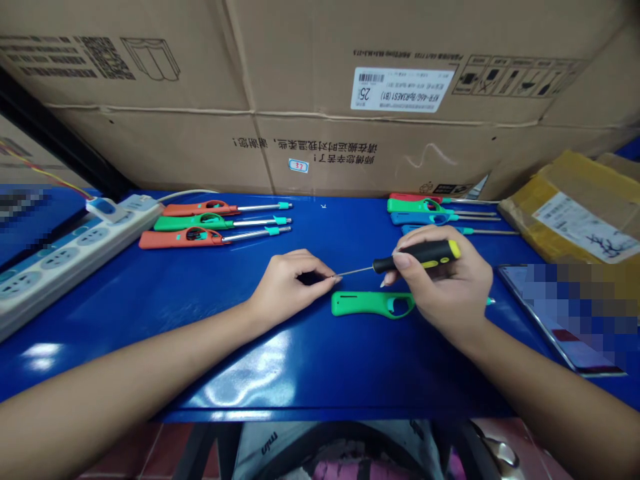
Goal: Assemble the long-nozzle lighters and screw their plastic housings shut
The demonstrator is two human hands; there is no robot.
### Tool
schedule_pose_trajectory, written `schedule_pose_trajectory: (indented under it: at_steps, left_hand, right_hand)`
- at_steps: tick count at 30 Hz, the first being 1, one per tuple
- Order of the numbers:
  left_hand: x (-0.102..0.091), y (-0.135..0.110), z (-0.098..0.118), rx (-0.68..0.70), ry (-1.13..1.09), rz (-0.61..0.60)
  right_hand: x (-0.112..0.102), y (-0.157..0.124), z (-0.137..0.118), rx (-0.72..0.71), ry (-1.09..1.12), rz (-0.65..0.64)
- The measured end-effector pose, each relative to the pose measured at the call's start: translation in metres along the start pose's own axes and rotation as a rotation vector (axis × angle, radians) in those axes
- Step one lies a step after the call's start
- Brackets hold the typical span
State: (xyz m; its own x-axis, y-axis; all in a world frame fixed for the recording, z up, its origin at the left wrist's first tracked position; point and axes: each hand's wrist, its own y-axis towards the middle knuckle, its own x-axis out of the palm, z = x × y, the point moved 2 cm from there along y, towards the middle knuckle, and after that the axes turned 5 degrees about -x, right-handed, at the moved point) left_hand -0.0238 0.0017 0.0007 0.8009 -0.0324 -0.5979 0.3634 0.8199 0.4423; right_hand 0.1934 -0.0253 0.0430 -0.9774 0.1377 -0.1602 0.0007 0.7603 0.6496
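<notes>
- Screwdriver (pixel 417 256), black and yellow, lies level in the right hand (pixel 450 283), its thin shaft pointing toward the left hand (pixel 287 283).
- The right hand grips the handle between thumb and curled fingers.
- The left thumb and forefinger pinch the shaft's tip; whether some tiny part sits between them is too small to tell.
- Just below the shaft, a green lighter (pixel 357 304) rests on the blue table (pixel 330 233), its right part hidden by the right hand.
- Three lighters (pixel 185 223), orange, green and orange, lie at the left, near a power strip (pixel 65 260).
- Four more lighters (pixel 415 217) lie at the right, near a taped package (pixel 575 200).
</notes>
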Motion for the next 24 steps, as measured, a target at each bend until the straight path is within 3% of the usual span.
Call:
schedule_pose_trajectory:
  at_steps: [5, 12, 24]
  left_hand:
    - [0.0, 0.003, 0.002, 0.005, -0.002, -0.087]
    - [0.002, -0.001, 0.01, 0.135, 0.156, -0.351]
    - [0.013, -0.007, 0.018, 0.186, 0.153, -0.328]
  right_hand:
    - [-0.001, 0.0, 0.003, 0.018, 0.092, 0.024]
    - [-0.006, 0.001, -0.002, -0.061, 0.166, -0.055]
    - [-0.011, -0.003, -0.012, -0.106, 0.006, -0.185]
